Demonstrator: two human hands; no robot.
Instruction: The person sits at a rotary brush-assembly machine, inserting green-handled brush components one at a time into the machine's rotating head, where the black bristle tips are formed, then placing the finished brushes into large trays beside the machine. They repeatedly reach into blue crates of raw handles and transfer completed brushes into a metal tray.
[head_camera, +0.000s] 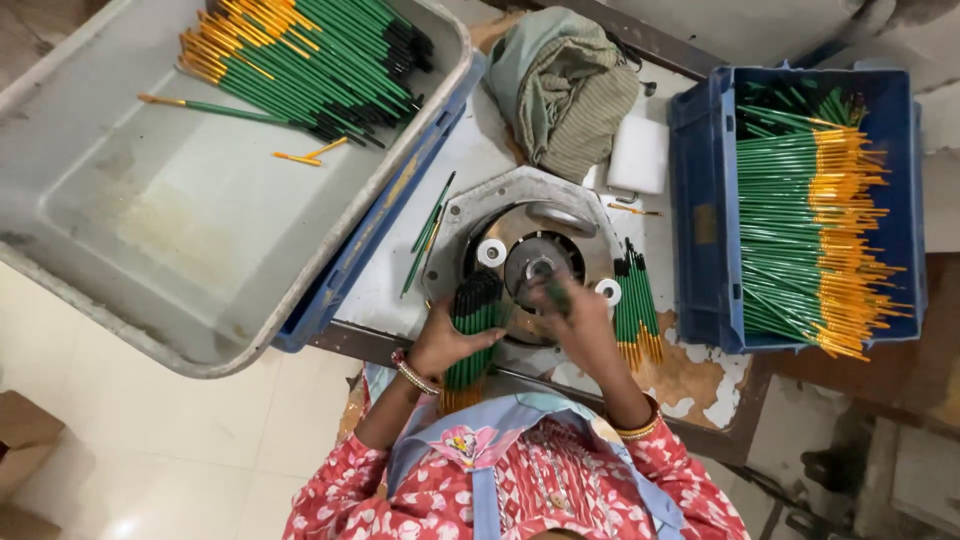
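Green slim brushes (474, 330) bundled in left hand (440, 340); round metal machine (530, 250) beside.

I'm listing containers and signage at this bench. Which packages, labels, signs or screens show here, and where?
No labels, signs or screens show.
Grey tub: upper left, large, rectangular, holding green brushes.
Blue crate: right, rectangular, full of green brushes with orange ends.
Cardboard box: lower left floor, brown, partly cut off.

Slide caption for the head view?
Left hand grips a bundle of green brushes; right hand works at round machine.
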